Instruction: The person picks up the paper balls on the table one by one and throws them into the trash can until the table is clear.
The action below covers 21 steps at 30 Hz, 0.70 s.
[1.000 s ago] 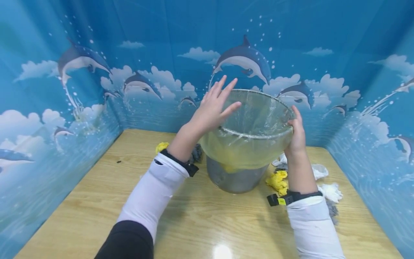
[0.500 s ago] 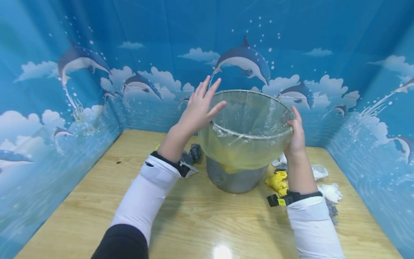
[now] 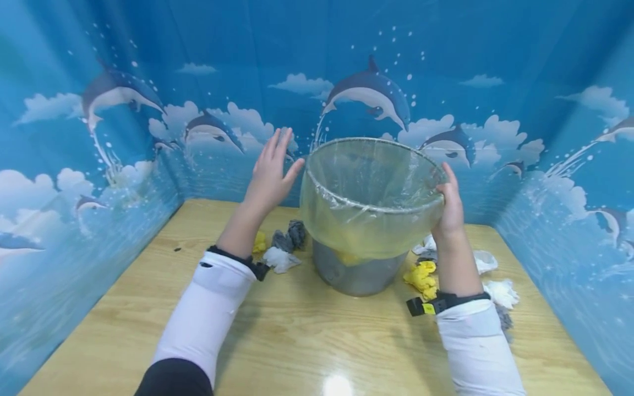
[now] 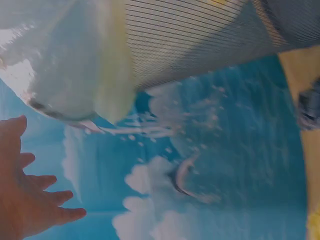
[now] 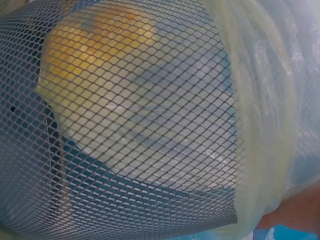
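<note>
A grey mesh trash bin (image 3: pixel 359 275) stands on the wooden table. Its rim is lined with a translucent pale-yellow trash bag (image 3: pixel 371 234), folded down over the outside. My right hand (image 3: pixel 452 212) grips the right side of the bagged rim, thumb on top and fingers partly hidden behind it. To the left of the bin, my left hand (image 3: pixel 269 179) is raised with fingers straight and holds nothing; the left wrist view also shows this hand (image 4: pixel 35 192) apart from the bag. Through the mesh in the right wrist view, something yellow-orange (image 5: pixel 100 37) shows inside the bag.
Left of the bin lie crumpled grey pieces (image 3: pixel 296 234), a white one (image 3: pixel 280 259) and a yellow one (image 3: pixel 260 242). More crumpled pieces, yellow (image 3: pixel 422 278) and white (image 3: pixel 502 294) among them, lie at the right. A dolphin-print curtain (image 3: pixel 238 55) encloses the table.
My left hand has moved left, away from the bin's rim, uncovering the crumpled pieces behind the wrist. The right hand keeps its grip on the rim; the bin stays in place.
</note>
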Each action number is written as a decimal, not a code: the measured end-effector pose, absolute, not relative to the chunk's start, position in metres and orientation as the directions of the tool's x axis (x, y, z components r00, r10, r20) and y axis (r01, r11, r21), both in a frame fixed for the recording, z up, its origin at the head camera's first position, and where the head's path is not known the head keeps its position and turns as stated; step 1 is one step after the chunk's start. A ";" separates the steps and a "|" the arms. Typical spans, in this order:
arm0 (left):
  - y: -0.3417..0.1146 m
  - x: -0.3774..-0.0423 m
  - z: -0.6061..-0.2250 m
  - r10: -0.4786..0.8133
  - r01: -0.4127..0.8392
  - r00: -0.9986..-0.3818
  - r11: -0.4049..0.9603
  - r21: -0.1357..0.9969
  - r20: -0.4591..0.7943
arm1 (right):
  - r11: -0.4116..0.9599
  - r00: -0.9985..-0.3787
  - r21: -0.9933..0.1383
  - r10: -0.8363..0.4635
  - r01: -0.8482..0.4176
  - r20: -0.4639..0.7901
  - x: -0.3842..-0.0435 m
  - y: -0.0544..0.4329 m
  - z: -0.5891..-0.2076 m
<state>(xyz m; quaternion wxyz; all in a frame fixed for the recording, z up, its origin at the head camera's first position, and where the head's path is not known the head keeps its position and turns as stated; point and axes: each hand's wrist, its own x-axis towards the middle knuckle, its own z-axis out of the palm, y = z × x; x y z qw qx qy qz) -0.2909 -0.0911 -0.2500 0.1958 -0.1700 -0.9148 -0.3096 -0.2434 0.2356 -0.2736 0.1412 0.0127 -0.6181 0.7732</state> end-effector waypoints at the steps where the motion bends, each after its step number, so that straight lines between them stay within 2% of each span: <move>1: -0.095 -0.292 -0.254 0.174 0.416 -0.873 0.752 0.511 0.455 | -0.195 -0.959 -0.952 0.206 -0.236 0.196 -0.244 0.236 -0.274; 15: -0.153 -0.313 -0.296 0.038 0.231 -0.945 0.779 0.583 0.323 | -0.196 -0.957 -0.950 0.207 -0.243 0.202 -0.244 0.235 -0.274; 21: -0.163 -0.326 -0.322 0.040 0.169 -0.967 0.840 0.515 0.252 | -0.195 -0.958 -0.950 0.199 -0.243 0.205 -0.245 0.235 -0.275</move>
